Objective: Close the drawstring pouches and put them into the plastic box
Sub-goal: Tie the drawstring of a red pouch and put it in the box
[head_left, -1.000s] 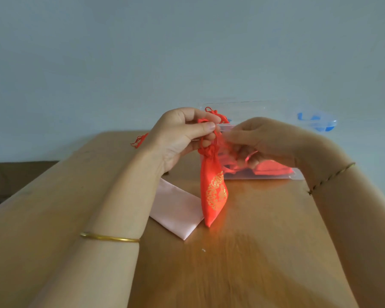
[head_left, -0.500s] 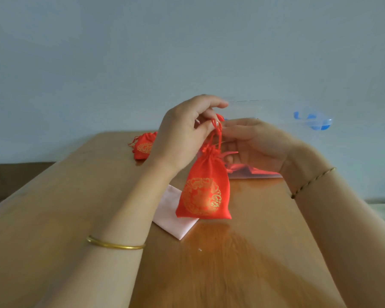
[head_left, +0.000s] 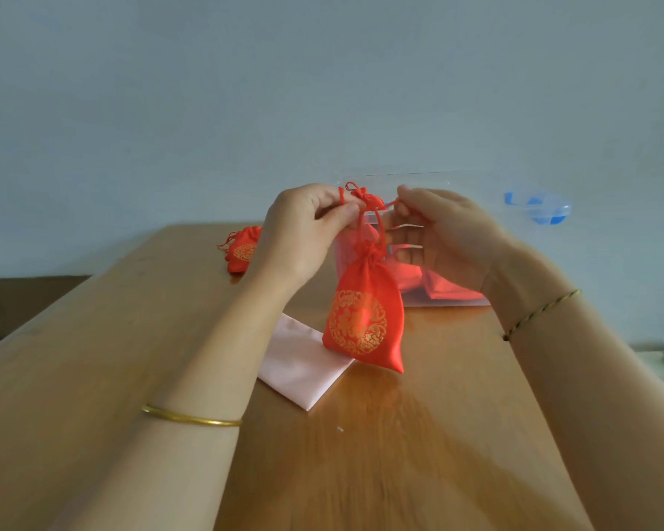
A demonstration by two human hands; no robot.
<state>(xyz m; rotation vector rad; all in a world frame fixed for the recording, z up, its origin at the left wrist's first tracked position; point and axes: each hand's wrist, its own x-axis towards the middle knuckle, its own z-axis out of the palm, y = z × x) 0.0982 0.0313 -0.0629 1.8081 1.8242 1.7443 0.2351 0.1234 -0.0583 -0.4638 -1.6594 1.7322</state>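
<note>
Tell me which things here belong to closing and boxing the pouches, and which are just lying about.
Job in hand: hanging red pouch, its drawstrings pinched by left hand and right hand; second red pouch on the wooden table; clear plastic box, red fabric inside.
Lying about: flat pink fabric piece; blue-clipped lid behind the box.

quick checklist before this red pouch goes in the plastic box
1. Red pouch neck cinched: ok, gathered tight.
2. Grip on the drawstring cords: ok, left hand and right hand each pinch them.
3. Cords knotted: cannot tell.
4. Plastic box open: ok, no lid on top.
5. Room inside: ok, the packed pouches fill only its bottom.
6. All pouches packed: not ok, a second red pouch and a pink pouch lie on the table.
</note>
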